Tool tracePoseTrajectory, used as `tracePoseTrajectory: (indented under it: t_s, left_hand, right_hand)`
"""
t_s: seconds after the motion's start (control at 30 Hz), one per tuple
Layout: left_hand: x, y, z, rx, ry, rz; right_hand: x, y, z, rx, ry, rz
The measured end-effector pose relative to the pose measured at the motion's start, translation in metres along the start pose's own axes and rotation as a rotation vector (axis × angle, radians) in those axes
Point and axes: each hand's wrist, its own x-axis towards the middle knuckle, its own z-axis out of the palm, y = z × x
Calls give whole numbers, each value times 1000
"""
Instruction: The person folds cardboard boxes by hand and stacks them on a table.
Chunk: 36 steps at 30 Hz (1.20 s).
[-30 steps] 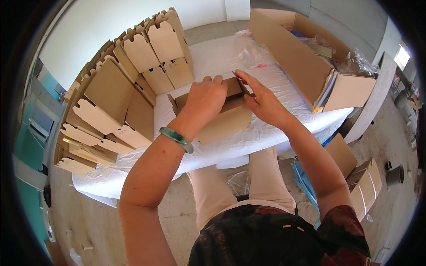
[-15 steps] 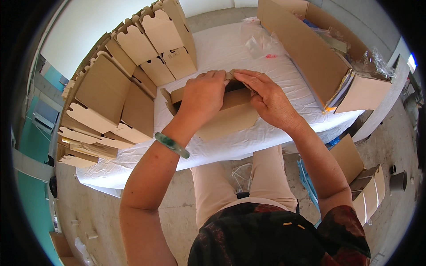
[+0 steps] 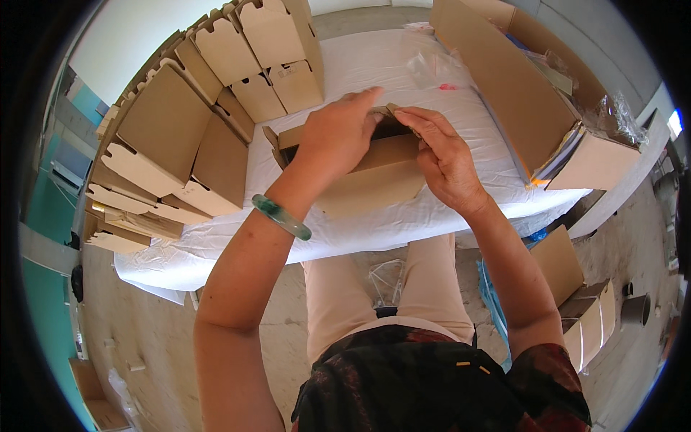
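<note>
A small brown cardboard box (image 3: 374,189) sits partly folded on the white-covered table in front of me, its top open and a dark inside showing. My left hand (image 3: 337,131) is over the box's left part, fingers stretched out past the far edge, the thumb reaching down by the opening. At the far right corner, my right hand (image 3: 448,158) pinches the box's flap between thumb and fingers. A notched side flap (image 3: 273,146) stands up at the box's left end. My left palm and wrist hide part of the box.
Folded cardboard boxes (image 3: 162,137) are stacked along the table's left side. On the right stands a large open carton (image 3: 504,86) holding plastic wrap and other items. Clear plastic bags (image 3: 435,70) lie on the white cloth (image 3: 360,54). Another carton (image 3: 586,317) is on the floor.
My left hand's fingers have lifted off the box's far edge and straightened out. My right hand keeps its grip on the corner. The whole view has shifted slightly.
</note>
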Motion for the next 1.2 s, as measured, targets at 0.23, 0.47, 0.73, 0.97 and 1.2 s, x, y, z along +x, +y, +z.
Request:
tracePoseTrajectory:
  t_s: [0.23,0.47,0.73,0.97,1.2]
  left_hand:
    - [-1,3,2,77,-57,-35]
    - [16,5,-6,131,-171,-247]
    - [6,1,1,-4,-141,-92]
    - [-5,-5,6,96,-121,89]
    - [-15,-13,3,-84,-58,154]
  right_hand:
    - [0,3,2,-27,14,-29]
    - [2,0,3,-52,11,-72]
    - [9,3,0,-70,-121,29]
    - [6,-16,15,-397,-81,-29]
    - [-14,0,10,189,193,248]
